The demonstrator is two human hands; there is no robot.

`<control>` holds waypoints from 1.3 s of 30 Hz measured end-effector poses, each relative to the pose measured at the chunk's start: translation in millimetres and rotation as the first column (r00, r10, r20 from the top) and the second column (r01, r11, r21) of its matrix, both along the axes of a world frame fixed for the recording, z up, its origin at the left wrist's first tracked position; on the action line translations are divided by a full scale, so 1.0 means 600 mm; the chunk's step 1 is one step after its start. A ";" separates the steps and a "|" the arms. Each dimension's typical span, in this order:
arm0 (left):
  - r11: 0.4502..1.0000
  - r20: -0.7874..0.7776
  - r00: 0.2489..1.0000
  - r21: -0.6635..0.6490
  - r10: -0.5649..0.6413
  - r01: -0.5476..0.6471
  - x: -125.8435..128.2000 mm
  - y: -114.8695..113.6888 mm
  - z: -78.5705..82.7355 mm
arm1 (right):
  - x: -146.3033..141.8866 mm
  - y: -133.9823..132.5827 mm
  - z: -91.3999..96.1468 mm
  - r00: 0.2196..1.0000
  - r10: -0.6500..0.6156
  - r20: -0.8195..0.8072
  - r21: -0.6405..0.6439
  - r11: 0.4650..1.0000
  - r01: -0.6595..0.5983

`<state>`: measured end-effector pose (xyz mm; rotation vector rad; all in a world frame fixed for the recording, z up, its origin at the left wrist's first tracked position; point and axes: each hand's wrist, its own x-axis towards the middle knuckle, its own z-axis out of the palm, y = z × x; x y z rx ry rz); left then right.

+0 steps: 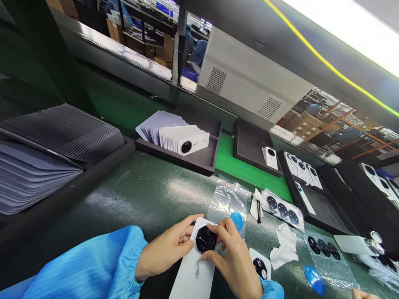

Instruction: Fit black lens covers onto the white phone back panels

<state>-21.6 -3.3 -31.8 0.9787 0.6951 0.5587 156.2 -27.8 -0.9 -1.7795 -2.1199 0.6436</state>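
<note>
A white phone back cover (191, 274) lies at the bottom centre of the head view, with a round black camera ring (205, 239) at its top end. My left hand (166, 249), in a blue sleeve, grips the cover's left top edge between thumb and fingers. My right hand (232, 259) pinches the black camera ring from the right and presses on it. A second white cover with a black ring (260, 265) lies just right of my right hand.
A dark tray (205, 160) behind holds a row of white covers (183, 139). More dark trays with covers (304, 170) stand at the right. Clear bags of black rings (282, 207) (324, 247), white cloths (285, 247), blue discs (313, 278) and stacked sheets (46, 153) lie around.
</note>
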 end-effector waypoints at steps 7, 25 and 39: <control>0.996 -0.236 0.972 0.092 0.010 0.012 -0.004 -0.010 0.008 | -0.013 0.003 0.025 0.987 0.026 0.158 0.066 0.997 -0.037; 0.967 -0.400 0.899 0.240 0.177 -0.083 0.005 -0.023 -0.009 | -0.030 0.001 0.006 0.968 0.114 0.222 0.335 0.924 -0.185; 0.968 -0.273 0.935 0.165 0.227 -0.186 0.008 -0.022 -0.016 | -0.002 0.001 0.007 0.986 0.165 -0.005 0.241 0.957 -0.159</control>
